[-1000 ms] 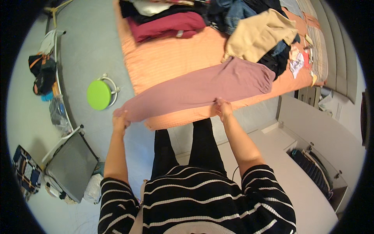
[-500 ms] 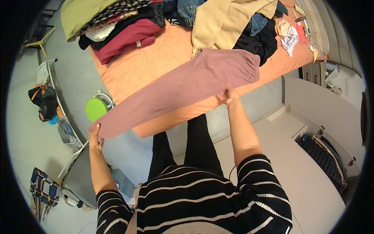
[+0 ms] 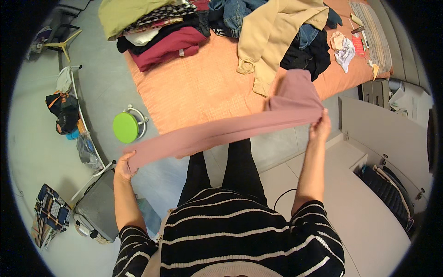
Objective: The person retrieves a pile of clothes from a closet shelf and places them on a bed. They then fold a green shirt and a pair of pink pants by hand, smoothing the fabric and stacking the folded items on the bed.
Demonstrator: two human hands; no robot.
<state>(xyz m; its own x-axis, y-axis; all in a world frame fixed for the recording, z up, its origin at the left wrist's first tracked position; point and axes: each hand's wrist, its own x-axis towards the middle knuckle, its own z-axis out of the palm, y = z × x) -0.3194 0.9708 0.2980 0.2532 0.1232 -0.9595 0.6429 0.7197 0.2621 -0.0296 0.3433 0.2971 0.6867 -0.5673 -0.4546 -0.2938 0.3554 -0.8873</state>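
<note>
A pair of mauve trousers point(image 3: 221, 129) hangs stretched lengthwise between my hands, above the near edge of the bed. My left hand point(image 3: 125, 166) grips the leg ends at the left. At the right, my right hand point(image 3: 320, 128) pinches the upper part along its edge. Beyond that hand a loose part of the fabric flops away toward the bed, slightly blurred; its waistband cannot be made out. Tan trousers point(image 3: 277, 32) lie just past it on a heap of clothes.
An orange bedspread point(image 3: 184, 92) covers the bed. On its far left rises a folded stack with a dark red garment point(image 3: 168, 48); jeans point(image 3: 235, 18) and black clothing point(image 3: 307, 57) lie farther right. A green stool point(image 3: 125, 127), a grey suitcase point(image 3: 99, 205) and an open cabinet door point(image 3: 383, 134) stand around.
My right hand has moved right and taken a new grip near the trousers' upper end. The trousers now stretch narrower, with the end part swung loose. The view has shifted a little.
</note>
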